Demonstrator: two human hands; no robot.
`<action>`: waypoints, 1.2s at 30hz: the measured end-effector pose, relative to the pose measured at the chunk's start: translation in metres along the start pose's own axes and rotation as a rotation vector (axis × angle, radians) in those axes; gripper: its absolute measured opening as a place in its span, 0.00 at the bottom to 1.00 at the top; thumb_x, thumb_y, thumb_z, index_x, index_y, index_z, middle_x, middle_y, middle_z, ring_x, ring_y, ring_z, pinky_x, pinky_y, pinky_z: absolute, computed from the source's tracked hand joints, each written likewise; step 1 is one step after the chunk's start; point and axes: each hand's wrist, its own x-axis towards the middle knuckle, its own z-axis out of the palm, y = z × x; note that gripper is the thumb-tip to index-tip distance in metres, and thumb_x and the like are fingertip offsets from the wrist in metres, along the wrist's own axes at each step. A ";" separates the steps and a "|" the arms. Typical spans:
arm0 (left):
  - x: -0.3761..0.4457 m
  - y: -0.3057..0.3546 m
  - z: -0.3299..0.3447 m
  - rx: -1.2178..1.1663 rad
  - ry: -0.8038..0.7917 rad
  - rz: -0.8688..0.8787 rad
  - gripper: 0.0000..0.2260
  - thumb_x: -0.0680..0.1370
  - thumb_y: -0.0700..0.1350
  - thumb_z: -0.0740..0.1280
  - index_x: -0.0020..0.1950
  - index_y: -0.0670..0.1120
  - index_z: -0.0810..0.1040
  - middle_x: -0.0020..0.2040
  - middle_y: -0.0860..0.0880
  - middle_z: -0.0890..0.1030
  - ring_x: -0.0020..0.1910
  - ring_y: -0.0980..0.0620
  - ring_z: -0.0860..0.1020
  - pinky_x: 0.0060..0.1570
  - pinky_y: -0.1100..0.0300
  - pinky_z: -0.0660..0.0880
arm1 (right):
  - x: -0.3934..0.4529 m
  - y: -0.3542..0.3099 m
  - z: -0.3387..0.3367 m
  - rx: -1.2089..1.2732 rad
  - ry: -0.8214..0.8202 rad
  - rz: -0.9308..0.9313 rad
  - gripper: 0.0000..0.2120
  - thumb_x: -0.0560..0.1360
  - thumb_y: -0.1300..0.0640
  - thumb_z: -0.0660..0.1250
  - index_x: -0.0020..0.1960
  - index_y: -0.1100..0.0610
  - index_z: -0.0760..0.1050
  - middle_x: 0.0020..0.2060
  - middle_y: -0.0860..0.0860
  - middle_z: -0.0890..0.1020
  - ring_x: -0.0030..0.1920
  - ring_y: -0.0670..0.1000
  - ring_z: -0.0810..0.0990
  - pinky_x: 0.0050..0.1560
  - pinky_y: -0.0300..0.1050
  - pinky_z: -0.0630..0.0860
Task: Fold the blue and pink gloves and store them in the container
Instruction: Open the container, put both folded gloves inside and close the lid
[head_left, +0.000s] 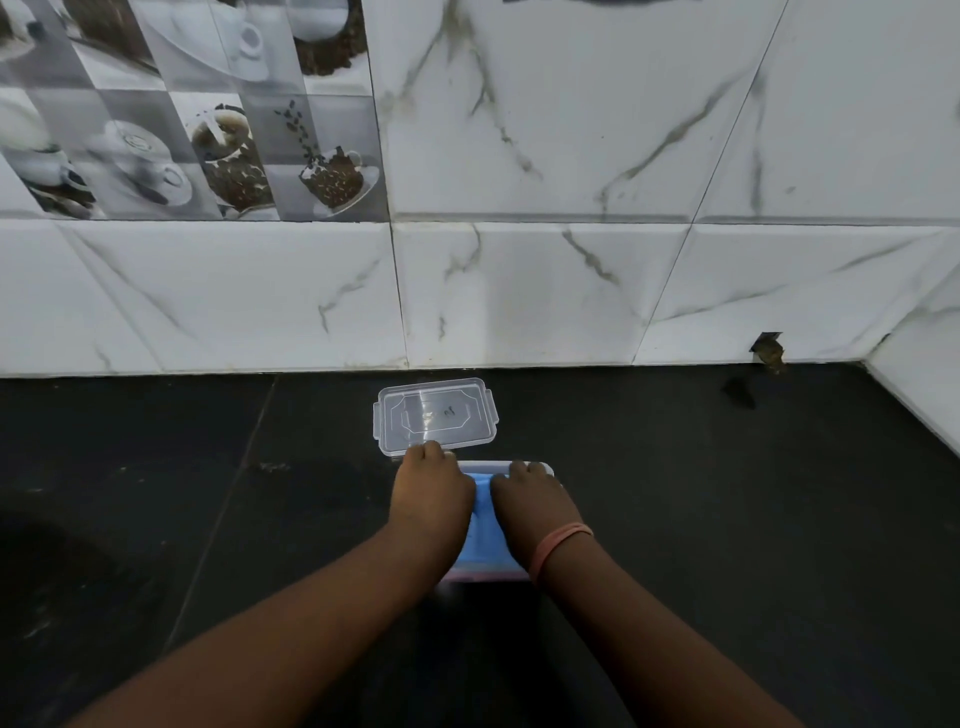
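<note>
Forearms come in from the near edge of the dark surface (156, 493), both bare, w/ a pink band (558, 545) around the right wrist. Left hand (428, 493) and right hand (535, 506) lie side by side, palms down, on top of the container (543, 466), which stands about mid-width of the surface, a bit nearer to the wall than to the near edge. Between the two hands the blue glove (484, 530) is seen, folded and lying inside the container; it fills the gap from the near rim to the far rim. A thin pink strip (480, 576) shows at the near rim under the blue, prob. the pink glove, but I cannot tell for sure. Fingers of both hands are bent downward at the far rim of the container, close together, pressing on the glove or the rim; whether they grip something I cannot tell, since the tips are hidden.

Just behind the container, touching or nearly touching the left hand's knuckles, the clear lid (435, 415) lies flat on the surface, separate from the container. Behind it the surface ends at the white marble-look tile wall (571, 291). At the upper left are tiles w/ coffee cup pictures (208, 130). Near the far right corner a small dark hole (769, 351) is in the wall.
</note>
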 end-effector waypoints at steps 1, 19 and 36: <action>0.001 0.003 -0.002 -0.066 0.007 0.004 0.12 0.80 0.41 0.66 0.62 0.44 0.81 0.61 0.44 0.80 0.64 0.42 0.75 0.62 0.49 0.72 | 0.001 0.002 0.000 0.037 -0.011 -0.033 0.21 0.76 0.66 0.65 0.68 0.59 0.71 0.65 0.60 0.72 0.65 0.61 0.72 0.62 0.55 0.73; 0.043 0.020 0.036 -0.314 -0.556 -0.051 0.49 0.78 0.45 0.74 0.82 0.38 0.39 0.83 0.36 0.40 0.83 0.36 0.46 0.80 0.44 0.52 | 0.012 -0.007 0.013 0.050 -0.190 0.042 0.29 0.79 0.60 0.65 0.77 0.59 0.58 0.76 0.59 0.54 0.72 0.65 0.65 0.67 0.59 0.72; 0.058 -0.061 -0.011 -0.692 0.059 -0.271 0.04 0.75 0.37 0.63 0.46 0.40 0.78 0.52 0.38 0.84 0.54 0.38 0.83 0.51 0.53 0.78 | 0.062 0.026 -0.044 0.296 0.033 0.114 0.11 0.73 0.65 0.64 0.53 0.58 0.80 0.53 0.58 0.83 0.54 0.61 0.82 0.54 0.48 0.78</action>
